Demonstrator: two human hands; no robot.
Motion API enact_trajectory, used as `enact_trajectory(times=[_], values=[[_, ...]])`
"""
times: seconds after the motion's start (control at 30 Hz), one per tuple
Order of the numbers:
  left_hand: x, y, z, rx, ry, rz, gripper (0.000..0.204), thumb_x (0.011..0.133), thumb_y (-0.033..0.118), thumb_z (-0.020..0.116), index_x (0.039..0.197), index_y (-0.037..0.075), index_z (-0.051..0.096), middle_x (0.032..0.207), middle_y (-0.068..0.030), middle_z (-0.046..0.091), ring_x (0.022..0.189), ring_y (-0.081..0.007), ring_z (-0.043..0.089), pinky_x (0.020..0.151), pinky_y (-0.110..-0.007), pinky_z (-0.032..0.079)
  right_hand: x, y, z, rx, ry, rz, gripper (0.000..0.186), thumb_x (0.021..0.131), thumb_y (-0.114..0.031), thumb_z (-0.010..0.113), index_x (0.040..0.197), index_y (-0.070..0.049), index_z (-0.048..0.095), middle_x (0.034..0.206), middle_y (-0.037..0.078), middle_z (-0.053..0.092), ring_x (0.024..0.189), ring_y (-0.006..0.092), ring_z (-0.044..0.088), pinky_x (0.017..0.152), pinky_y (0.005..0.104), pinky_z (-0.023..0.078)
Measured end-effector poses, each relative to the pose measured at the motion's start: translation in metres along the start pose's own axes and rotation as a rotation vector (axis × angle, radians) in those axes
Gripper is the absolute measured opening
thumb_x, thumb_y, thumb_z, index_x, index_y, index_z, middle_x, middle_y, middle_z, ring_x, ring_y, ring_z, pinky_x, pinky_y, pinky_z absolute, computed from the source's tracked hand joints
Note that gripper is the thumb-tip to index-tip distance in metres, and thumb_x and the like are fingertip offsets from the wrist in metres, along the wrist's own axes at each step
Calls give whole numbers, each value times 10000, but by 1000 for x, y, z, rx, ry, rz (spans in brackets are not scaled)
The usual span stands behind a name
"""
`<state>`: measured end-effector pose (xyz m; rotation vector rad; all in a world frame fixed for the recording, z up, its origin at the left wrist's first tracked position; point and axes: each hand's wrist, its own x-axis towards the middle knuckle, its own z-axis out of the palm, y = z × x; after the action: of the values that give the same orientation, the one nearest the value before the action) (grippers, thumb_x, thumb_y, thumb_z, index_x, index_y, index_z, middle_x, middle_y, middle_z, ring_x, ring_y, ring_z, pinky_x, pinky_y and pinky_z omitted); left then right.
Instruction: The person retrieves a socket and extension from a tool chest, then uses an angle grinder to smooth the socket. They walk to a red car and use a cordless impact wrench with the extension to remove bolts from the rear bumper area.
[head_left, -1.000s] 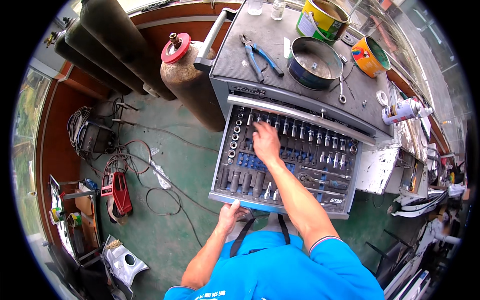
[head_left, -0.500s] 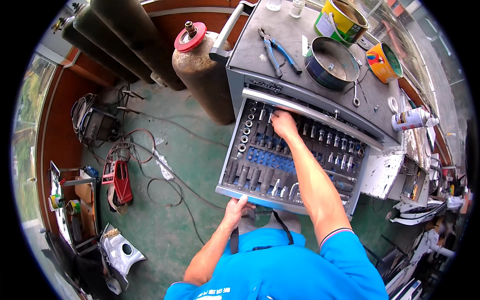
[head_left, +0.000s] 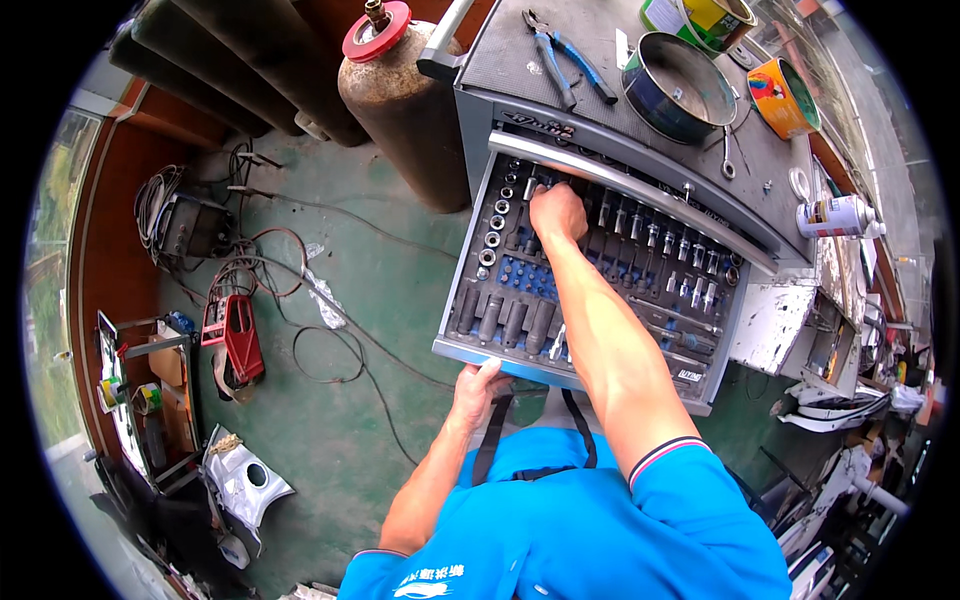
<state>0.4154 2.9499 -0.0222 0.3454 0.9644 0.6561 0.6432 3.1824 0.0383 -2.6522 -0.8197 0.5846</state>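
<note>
A grey tool chest's drawer is pulled out in front of me, its dark insert filled with rows of chrome sockets, blue bit slots and several long black sockets. My left hand grips the drawer's front edge at its left corner, thumb on top and fingers partly hidden below. Reaching over the insert, my right hand is at the back left rows. Its fingers are curled down by a chrome socket; the hand itself hides whatever lies between the fingertips.
On the chest top lie blue-handled pliers, a dark open can, an orange can, a wrench and a spray can. A red-collared gas cylinder stands left of the chest. Hoses trail over the green floor.
My right hand has shifted left along the back rows of sockets, its fingers now more hidden beneath it. My left hand stays on the drawer edge. The view has tilted slightly.
</note>
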Motion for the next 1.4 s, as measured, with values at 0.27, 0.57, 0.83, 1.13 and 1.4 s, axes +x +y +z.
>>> enact_trajectory(times=[0.27,0.57,0.83,1.13,1.4], values=[[2,6,-7,55,-9,42,463,928,349,647,1202,-14,562,1066,-122,671,920,-216,654,867,-363,518,9,-17,-3,-33,-26,55,365,849,-355,650,1087,-90,730,1166,164,696,1120,319,659,950,423,524],[7,-3,-8,35,-9,78,354,914,302,652,1098,0,646,1032,-103,684,950,-193,644,888,-354,510,33,5,22,-117,22,-8,622,714,-526,733,1131,-65,725,1244,180,660,1184,338,615,1011,387,470],[6,-10,-16,-28,-21,163,313,900,278,708,1014,-2,626,896,-14,621,842,-98,569,782,-290,468,40,15,42,99,227,-130,512,683,-382,821,937,55,735,985,172,719,923,247,678,843,341,503],[8,-1,-17,48,-54,120,412,893,336,699,1082,-26,641,949,-71,672,851,-157,629,814,-323,494,55,27,32,28,93,-184,490,711,-454,704,973,-41,742,1041,199,714,1039,335,670,923,407,499],[11,-1,-11,87,-49,55,397,921,332,665,1119,-7,611,1001,-103,674,857,-201,667,809,-348,526,12,5,10,135,177,-49,480,705,-464,723,953,-52,735,1015,210,716,989,386,687,848,482,541]])
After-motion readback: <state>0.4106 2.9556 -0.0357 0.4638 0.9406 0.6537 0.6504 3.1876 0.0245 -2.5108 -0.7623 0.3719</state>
